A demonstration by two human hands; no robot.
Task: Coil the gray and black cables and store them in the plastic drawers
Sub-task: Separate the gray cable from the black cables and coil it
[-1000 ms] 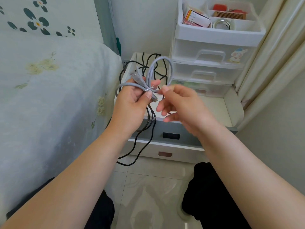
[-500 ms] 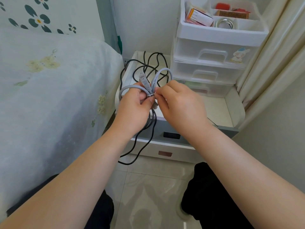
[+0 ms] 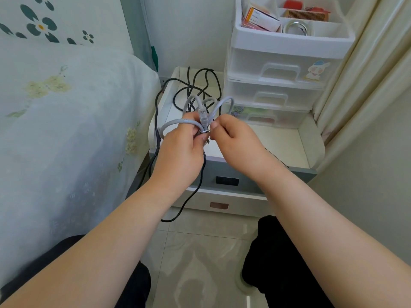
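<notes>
Three stacked plastic drawers [image 3: 275, 72] are standing shut at the back right corner of the nightstand top [image 3: 282, 143], and (judging only from how things lie) they are where the bundle is heading, up and to the right of both hands. That puts the right hand [image 3: 233, 138] nearer to the drawer handles, while the left hand [image 3: 180, 152] is carrying the load just in front of the nightstand's front edge.

Spreading over the back left part of the nightstand top, the black cable [image 3: 195, 85] is lying in loose loops, with one strand trailing over the left edge and hanging down past the front toward the floor; it is not coiled yet.

Smaller, the gray cable [image 3: 178, 123] is being held gathered in the left hand, whose fingers are curling round the bunch at its middle. Its loops are fanning out to the left and upward, so the long axis is running roughly left to right, and one connector is sticking up above the fist.

Smallest, a thin white tie [image 3: 203, 131] is crossing the bunch where the hands are meeting. The right hand's thumb and forefinger are pinching narrowly at that spot; whether they are holding the tie's end or the cable itself I cannot tell.
</notes>
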